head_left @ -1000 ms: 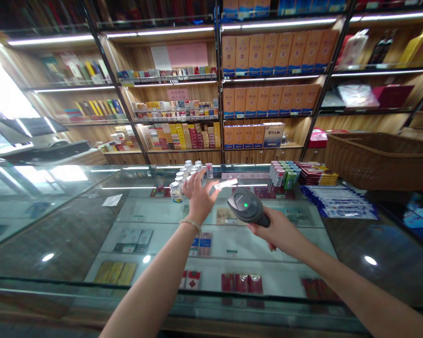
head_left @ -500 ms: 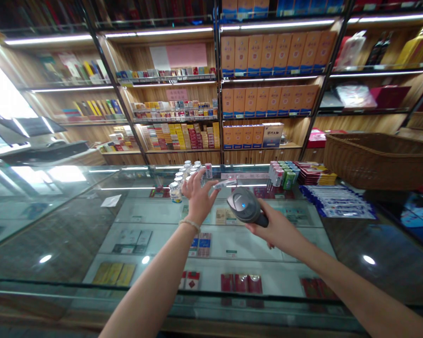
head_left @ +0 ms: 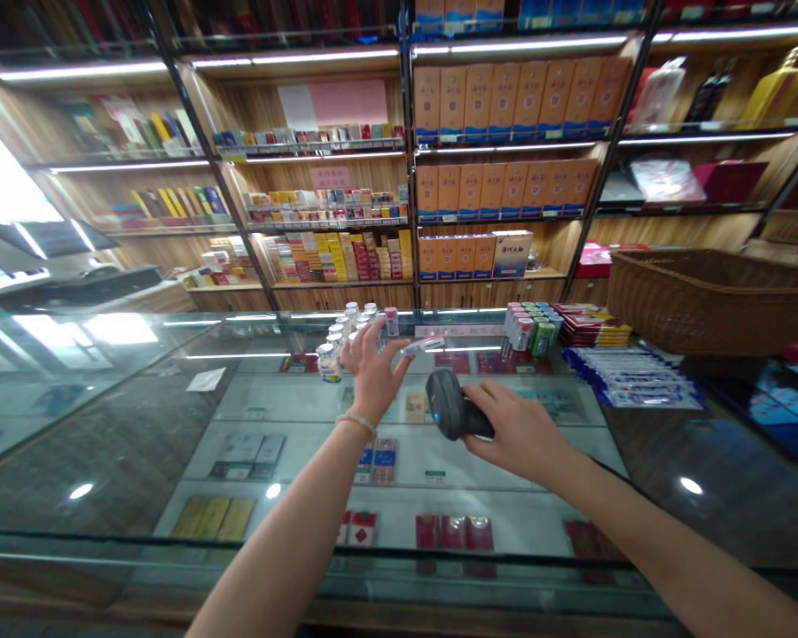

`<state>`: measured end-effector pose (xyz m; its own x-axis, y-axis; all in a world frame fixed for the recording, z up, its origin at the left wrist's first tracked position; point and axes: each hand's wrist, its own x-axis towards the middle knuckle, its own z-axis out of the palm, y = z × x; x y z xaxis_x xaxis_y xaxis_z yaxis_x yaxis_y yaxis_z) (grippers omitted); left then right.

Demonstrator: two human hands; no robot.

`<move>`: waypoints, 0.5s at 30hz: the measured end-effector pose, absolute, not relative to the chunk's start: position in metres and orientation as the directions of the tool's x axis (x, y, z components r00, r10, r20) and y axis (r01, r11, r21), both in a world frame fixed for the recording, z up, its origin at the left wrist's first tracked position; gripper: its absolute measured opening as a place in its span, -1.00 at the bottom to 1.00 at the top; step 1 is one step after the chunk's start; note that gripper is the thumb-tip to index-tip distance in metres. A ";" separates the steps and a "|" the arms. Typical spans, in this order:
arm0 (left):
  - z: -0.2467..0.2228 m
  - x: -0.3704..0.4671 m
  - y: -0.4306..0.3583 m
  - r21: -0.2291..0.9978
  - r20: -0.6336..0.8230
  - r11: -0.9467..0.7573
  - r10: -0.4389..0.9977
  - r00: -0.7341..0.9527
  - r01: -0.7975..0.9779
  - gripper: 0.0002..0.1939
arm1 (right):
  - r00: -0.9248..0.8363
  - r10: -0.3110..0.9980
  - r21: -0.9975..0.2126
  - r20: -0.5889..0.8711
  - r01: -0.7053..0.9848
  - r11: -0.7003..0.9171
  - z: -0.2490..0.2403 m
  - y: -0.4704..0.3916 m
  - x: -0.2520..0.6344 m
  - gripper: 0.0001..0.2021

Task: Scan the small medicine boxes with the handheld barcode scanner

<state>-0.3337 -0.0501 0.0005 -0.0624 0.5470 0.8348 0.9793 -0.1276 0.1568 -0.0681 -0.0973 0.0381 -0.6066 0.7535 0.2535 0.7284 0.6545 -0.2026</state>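
My left hand (head_left: 374, 370) pinches a small, slim white pack (head_left: 424, 346) with pinkish marks and what looks like a barcode between thumb and finger, above the glass counter (head_left: 399, 501). Its exact kind is too small to tell. In my right hand (head_left: 515, 431) is a dark grey barcode scanner (head_left: 447, 406) with a blue light on it, held just below and right of the pack, apart from it. White-capped bottles (head_left: 331, 363) stand behind and left of my left hand, partly covered by it. A small pink-and-white canister (head_left: 391, 322) stands just beyond my fingers.
Several coloured canisters (head_left: 520, 332), flat red and yellow packs (head_left: 595, 326), blue-and-white packets (head_left: 638, 379) and a wicker basket (head_left: 711, 301) line the counter's right side. A white paper (head_left: 206, 380) lies at left. Boxed goods (head_left: 492, 102) fill the shelves behind.
The scanner has turned in my right hand, its head now tipped down and to the left. My left hand and the pack have stayed almost in place.
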 end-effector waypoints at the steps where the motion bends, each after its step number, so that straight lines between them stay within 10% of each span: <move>1: 0.001 -0.334 -0.050 0.155 0.836 -0.131 0.545 -0.060 0.979 -0.81 | -0.608 0.753 -0.182 0.252 0.734 0.654 0.037 -0.098 -0.069 -0.59; 15: 0.000 -0.335 -0.050 0.168 0.834 -0.149 0.549 -0.060 0.975 -0.82 | -0.626 0.754 -0.114 0.199 0.749 0.653 0.022 -0.099 -0.076 -0.55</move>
<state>-0.3348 -0.0496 -0.0004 -0.0597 0.5488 0.8338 0.9745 -0.1488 0.1677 -0.0763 -0.0988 0.0219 -0.6265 0.7536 0.1989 0.7490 0.6527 -0.1141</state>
